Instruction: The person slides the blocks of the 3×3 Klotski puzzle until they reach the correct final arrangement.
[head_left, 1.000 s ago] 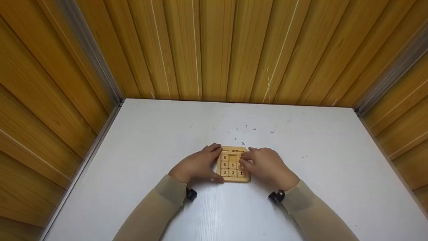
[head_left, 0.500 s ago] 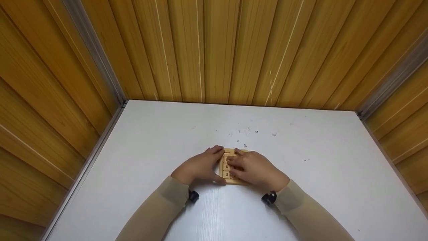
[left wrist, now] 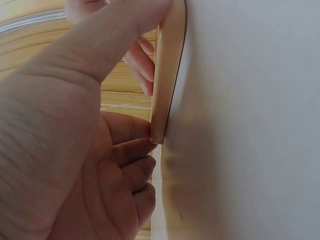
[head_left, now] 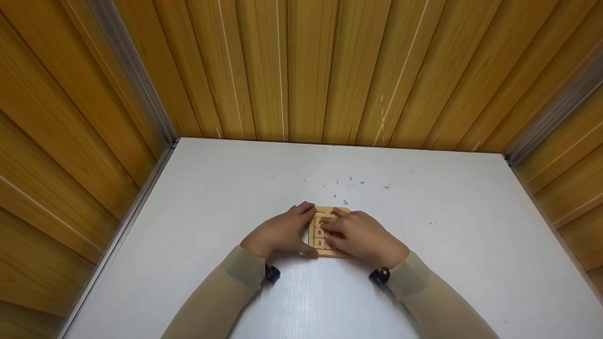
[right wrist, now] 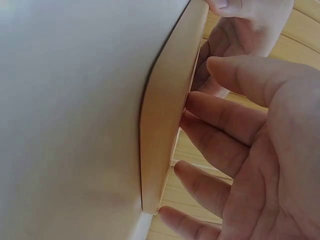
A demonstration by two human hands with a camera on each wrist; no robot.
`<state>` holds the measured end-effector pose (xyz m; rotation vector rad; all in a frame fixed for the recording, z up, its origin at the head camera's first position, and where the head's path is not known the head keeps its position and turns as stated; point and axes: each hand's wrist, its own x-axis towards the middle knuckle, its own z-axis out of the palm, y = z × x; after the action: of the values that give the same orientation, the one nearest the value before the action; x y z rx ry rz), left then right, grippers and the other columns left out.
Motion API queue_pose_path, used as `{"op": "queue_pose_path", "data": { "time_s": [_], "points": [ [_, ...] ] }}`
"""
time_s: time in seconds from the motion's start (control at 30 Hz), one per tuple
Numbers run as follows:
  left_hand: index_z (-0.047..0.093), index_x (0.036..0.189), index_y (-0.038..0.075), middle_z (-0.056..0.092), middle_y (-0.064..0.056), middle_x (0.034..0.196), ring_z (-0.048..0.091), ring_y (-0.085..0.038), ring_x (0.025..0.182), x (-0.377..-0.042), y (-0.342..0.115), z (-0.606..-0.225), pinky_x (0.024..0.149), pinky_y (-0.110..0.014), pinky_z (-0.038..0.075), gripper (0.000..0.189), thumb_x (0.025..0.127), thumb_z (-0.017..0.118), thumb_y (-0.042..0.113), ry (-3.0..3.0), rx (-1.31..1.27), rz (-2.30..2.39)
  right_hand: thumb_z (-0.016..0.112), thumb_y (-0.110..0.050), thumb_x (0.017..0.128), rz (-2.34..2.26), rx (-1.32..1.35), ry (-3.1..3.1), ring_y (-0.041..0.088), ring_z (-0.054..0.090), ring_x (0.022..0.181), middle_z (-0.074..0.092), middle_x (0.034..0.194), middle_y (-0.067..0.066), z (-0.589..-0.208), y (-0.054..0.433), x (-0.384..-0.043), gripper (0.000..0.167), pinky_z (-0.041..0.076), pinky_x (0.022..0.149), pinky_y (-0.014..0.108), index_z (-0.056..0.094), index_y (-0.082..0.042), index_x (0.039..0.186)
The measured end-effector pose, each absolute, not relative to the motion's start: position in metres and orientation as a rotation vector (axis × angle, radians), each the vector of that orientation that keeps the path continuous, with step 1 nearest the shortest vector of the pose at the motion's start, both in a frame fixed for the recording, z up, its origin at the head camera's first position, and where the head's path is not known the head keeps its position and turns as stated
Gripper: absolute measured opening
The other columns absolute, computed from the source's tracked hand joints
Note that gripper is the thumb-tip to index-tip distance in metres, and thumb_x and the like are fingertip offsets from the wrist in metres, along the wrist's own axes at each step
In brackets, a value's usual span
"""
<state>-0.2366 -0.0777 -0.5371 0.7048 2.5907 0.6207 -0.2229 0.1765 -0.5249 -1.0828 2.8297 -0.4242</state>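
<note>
A wooden number sliding puzzle (head_left: pixel 325 254) lies flat on the white table. My left hand (head_left: pixel 280 233) holds its left side, thumb at the near corner and fingertips at the far corner. In the left wrist view the puzzle's pale wooden edge (left wrist: pixel 169 75) runs between that thumb and the fingers. My right hand (head_left: pixel 366 236) reaches over the puzzle from the right, its fingertips touching the face. Tiles 6 and 3 (head_left: pixel 319 243) show in the left column; the tile above is partly covered, and most others are hidden under the right hand.
The white tabletop (head_left: pixel 226 188) spreads around the puzzle, with small dark marks (head_left: pixel 350 179) beyond it. Yellow wood-look panels (head_left: pixel 306 70) enclose the back and both sides. Each wrist carries a black strap mount (head_left: pixel 379 277).
My right hand has moved left from the puzzle's right edge onto its face, covering the middle and right columns. The left hand keeps its hold. The head view shifted slightly.
</note>
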Motion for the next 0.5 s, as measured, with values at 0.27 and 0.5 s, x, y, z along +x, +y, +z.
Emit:
{"op": "queue_pose_path", "data": {
  "time_s": [0.27, 0.5],
  "points": [
    [0.026, 0.181, 0.012, 0.020, -0.003, 0.192, 0.023, -0.035, 0.178, -0.2355, -0.0780, -0.5379, 0.144, -0.049, 0.029, 0.129, 0.084, 0.097, 0.060, 2.601, 0.712, 0.620, 0.068, -0.031, 0.111, -0.431, -1.061, 2.825, 0.039, 0.061, 0.156, 0.075, 0.153, 0.004, -0.5252, 0.1817, -0.2253, 0.037, 0.053, 0.125, 0.064, 0.081, -0.020, 0.144],
    [0.026, 0.182, 0.014, 0.019, -0.001, 0.192, 0.022, -0.035, 0.178, -0.2360, -0.0782, -0.5393, 0.144, -0.049, 0.028, 0.129, 0.084, 0.096, 0.062, 2.603, 0.695, 0.624, 0.067, -0.035, 0.112, -0.408, -1.019, 2.814, 0.037, 0.058, 0.159, 0.073, 0.156, 0.001, -0.5228, 0.1843, -0.2261, 0.038, 0.051, 0.126, 0.064, 0.079, -0.022, 0.146]
  ]
}}
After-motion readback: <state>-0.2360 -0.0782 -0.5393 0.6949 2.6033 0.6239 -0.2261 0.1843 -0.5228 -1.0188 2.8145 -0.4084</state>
